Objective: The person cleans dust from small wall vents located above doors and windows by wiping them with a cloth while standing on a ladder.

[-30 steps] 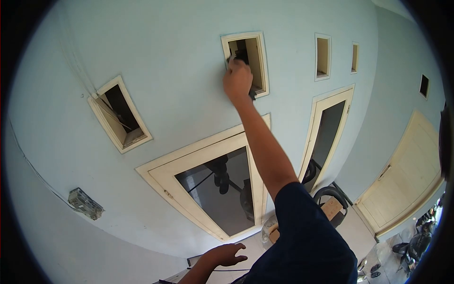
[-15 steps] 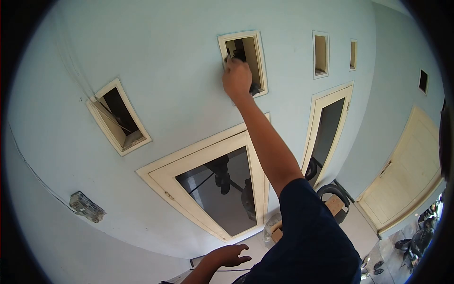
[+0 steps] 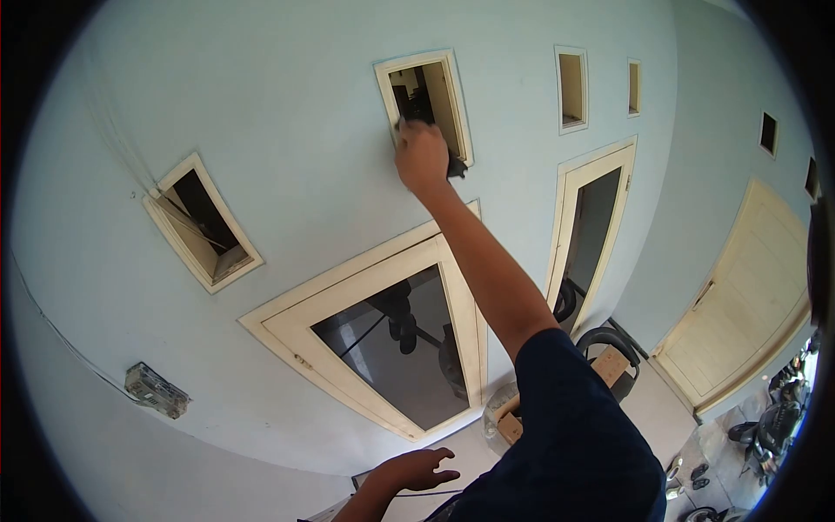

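My right hand [image 3: 423, 158] reaches up to a small cream-framed wall opening [image 3: 464, 113], its fingers closed at the lower part of the frame. A dark rag [image 3: 457, 166] shows beside the hand at the opening's lower right corner; most of it is hidden behind the hand. A light-coloured tip stands out near my fingers, too small to name. Low in the view, my left hand [image 3: 417, 470] hangs in front of my body with its fingers apart and nothing in them.
Below the opening is a cream-framed window [image 3: 287, 335] with dark glass. Another wall opening [image 3: 213, 283] has wires running into it. An electric meter box [image 3: 156, 390] hangs at lower left. Tyres and a cardboard box [image 3: 611, 365] stand at right, near a cream door [image 3: 739, 296].
My right hand has moved down relative to the opening, and the rag now pokes out past its lower right corner. The view has shifted slightly. My left hand stays about the same.
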Demonstrator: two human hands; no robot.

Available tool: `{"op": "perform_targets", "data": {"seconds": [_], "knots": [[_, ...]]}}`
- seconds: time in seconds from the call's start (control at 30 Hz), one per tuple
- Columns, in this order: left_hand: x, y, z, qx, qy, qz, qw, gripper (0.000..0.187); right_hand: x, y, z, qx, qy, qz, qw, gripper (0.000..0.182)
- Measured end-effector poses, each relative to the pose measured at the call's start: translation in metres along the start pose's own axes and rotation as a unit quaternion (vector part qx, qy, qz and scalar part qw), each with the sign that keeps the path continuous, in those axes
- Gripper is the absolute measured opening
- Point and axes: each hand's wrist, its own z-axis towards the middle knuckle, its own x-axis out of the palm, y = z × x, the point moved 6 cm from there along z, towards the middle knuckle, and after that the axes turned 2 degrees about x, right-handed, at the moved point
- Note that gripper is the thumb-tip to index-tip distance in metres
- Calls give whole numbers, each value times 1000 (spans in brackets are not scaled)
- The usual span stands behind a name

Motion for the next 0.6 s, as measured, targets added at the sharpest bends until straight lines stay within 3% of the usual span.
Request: {"op": "perform_targets", "data": {"seconds": [0.17, 0.37, 0.43, 0.6], "knots": [[-10, 11, -7, -30, -27, 4, 999, 70, -18, 21, 45, 2, -53, 56, 997, 25], [-10, 0, -3, -10, -35, 10, 999, 72, -6, -24, -61, -28, 5, 41, 999, 30], [-8, -10, -6, -1, 3, -20, 1000, 73, -4, -23, -60, -13, 4, 42, 999, 29], [0, 4, 2, 0, -5, -7, 1000, 72, -3, 2, -4, 23, 12, 23, 999, 18]]}}
